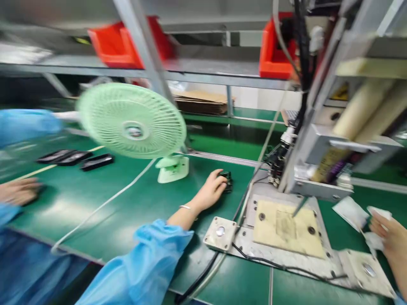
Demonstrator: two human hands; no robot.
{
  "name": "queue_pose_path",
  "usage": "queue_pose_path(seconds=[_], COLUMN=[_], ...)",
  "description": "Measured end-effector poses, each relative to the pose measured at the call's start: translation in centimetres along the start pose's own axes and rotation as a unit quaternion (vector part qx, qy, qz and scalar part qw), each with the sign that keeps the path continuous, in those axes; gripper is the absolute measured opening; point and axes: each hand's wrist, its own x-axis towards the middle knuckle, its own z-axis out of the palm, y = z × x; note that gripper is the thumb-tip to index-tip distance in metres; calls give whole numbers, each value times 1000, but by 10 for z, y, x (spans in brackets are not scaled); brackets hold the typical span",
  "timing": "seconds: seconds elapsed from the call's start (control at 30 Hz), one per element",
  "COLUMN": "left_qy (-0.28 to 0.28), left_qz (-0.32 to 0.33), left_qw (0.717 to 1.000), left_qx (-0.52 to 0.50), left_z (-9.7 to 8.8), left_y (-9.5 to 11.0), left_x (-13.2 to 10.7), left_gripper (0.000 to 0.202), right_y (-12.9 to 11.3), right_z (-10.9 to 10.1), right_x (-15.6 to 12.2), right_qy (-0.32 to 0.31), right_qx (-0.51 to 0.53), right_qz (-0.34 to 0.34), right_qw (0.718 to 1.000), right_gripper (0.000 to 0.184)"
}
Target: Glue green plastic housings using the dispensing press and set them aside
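Observation:
My left hand (211, 190), in a blue sleeve, rests on the green bench with its fingers curled over a small dark part (227, 182). The fingers partly hide that part, so its exact kind does not show. At the right edge my right hand (389, 233) pinches a crumpled white wipe (375, 241). Beside it lies a flat white piece (350, 212), like a sheet or packet. Between my hands stands a bench machine with a cream fixture plate (289, 228) under a thin pointed tip (299, 206). Motion blurs much of the view.
Two machine buttons, left (220, 231) and right (369, 270), flank the plate. A green fan (132, 120) stands left, its white cable (108, 201) crossing the bench. Black trays (97, 162) and a co-worker's hand (20, 190) are farther left. Red bins (276, 51) sit on the shelf.

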Motion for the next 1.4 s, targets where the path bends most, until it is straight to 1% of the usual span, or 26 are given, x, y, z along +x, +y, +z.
queue_pose_path(seconds=[0.03,0.13,0.2,0.27,0.3,0.33,0.37,0.43,0.47,0.5,0.53,0.57,0.6,0.7,0.8,0.83,0.9,1.03,1.1,1.13,1.2,1.23,1.3,1.33,1.4], left_qy=[7,32,59,70,50,10,-51,-198,-257,-301,-330,-347,-356,-357,-350,-340,-311,-258,-251,-257,-273,-269,-240,-217,-168], left_qz=[-14,-61,-108,-184,-229,-269,-302,-346,-359,-367,-369,-368,-364,-346,-323,-309,-276,-190,-133,-107,-74,-65,-42,-27,-13], left_qw=[1000,997,990,972,957,939,919,869,842,818,800,789,784,790,800,811,843,913,938,944,949,953,968,975,985], left_qx=[-10,-37,-65,-130,-173,-215,-248,-294,-311,-325,-339,-350,-356,-360,-365,-363,-341,-253,-199,-178,-140,-120,-64,-32,26], left_z=[0,-5,-13,-22,-25,-26,-25,-16,-9,0,9,18,27,46,57,61,67,76,79,80,78,75,63,54,33], left_y=[-2,0,13,37,53,70,88,122,137,150,161,169,176,185,184,182,176,171,172,172,173,173,170,167,155], left_x=[3,10,9,4,0,-4,-9,-18,-21,-24,-25,-25,-23,-15,-7,-5,-4,-6,-8,-9,-12,-13,-18,-21,-31], left_gripper=[30,43,51,57,60,63,66,67,67,65,64,62,60,56,57,60,66,73,68,63,62,67,83,84,70], right_y=[1,5,8,10,10,10,10,10,10,10,9,9,9,8,7,7,7,7,7,6,3,0,-6,-9,-12], right_z=[-7,-12,-10,-8,-7,-7,-7,-7,-7,-6,-6,-5,-5,-4,-3,-3,-2,1,4,5,6,5,3,0,-5], right_x=[-2,4,10,13,14,13,13,12,12,12,12,12,12,12,13,13,13,13,13,13,8,3,-14,-25,-52], right_qy=[3,22,29,28,27,28,29,33,34,34,33,32,31,29,29,29,25,17,15,15,16,19,34,47,61], right_qx=[21,49,61,70,73,75,76,75,74,72,70,70,70,70,65,62,57,52,52,51,42,35,13,-16,-105], right_qz=[0,-5,-6,-4,-2,-1,0,2,3,5,6,6,5,-1,-4,-5,-6,-9,-8,-8,-10,-12,-17,-17,-17], right_qw=[1000,999,998,997,997,997,997,997,997,997,997,997,997,997,997,998,998,998,998,999,999,999,999,999,992], right_gripper=[53,49,46,44,44,45,45,46,46,45,46,46,47,47,48,49,48,48,47,46,46,46,47,46,42])
